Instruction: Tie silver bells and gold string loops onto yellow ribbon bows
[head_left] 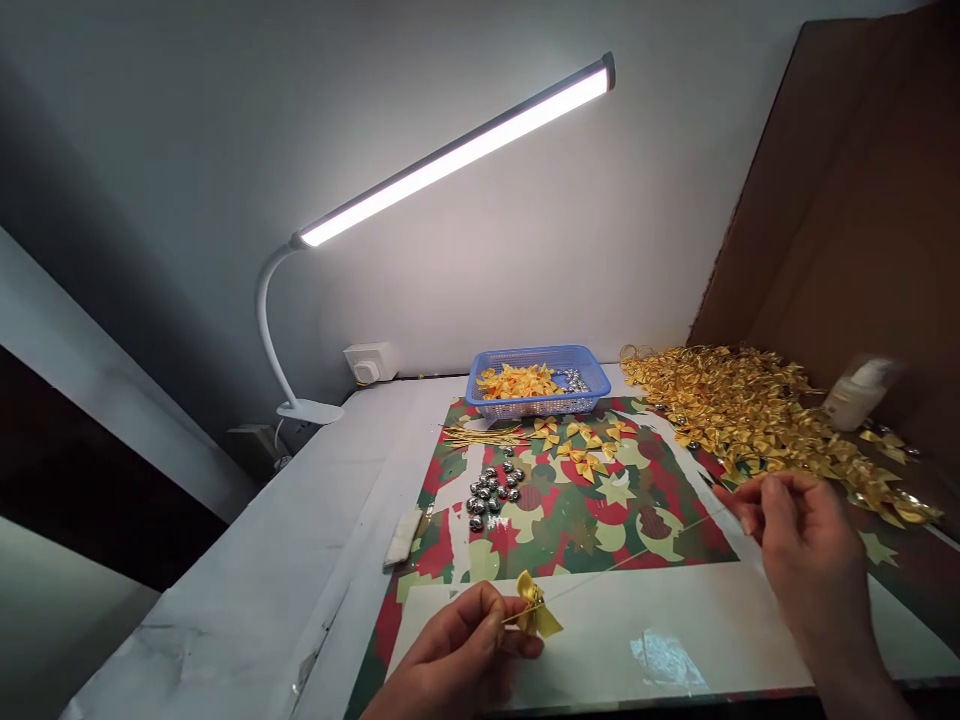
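My left hand (472, 645) pinches a gold ribbon bow (538, 612) near the front of the table. A thin gold cord (634, 558) stretches from the bow up to the right. Its far end is between the thumb and fingers of my right hand (799, 540), which are closed. Several silver bells or beads (491, 490) lie on the patterned sheet, behind my left hand. Loose gold bows (586, 464) are spread farther back, beside a bundle of gold cords (484, 436).
A blue basket (604, 385) with gold bows and silver pieces stands at the back. A large heap of finished-looking gold bows (750, 400) lies at right, near a pump bottle (859, 393). A lamp (457, 150) arches overhead; a cardboard panel (847, 200) rises at right.
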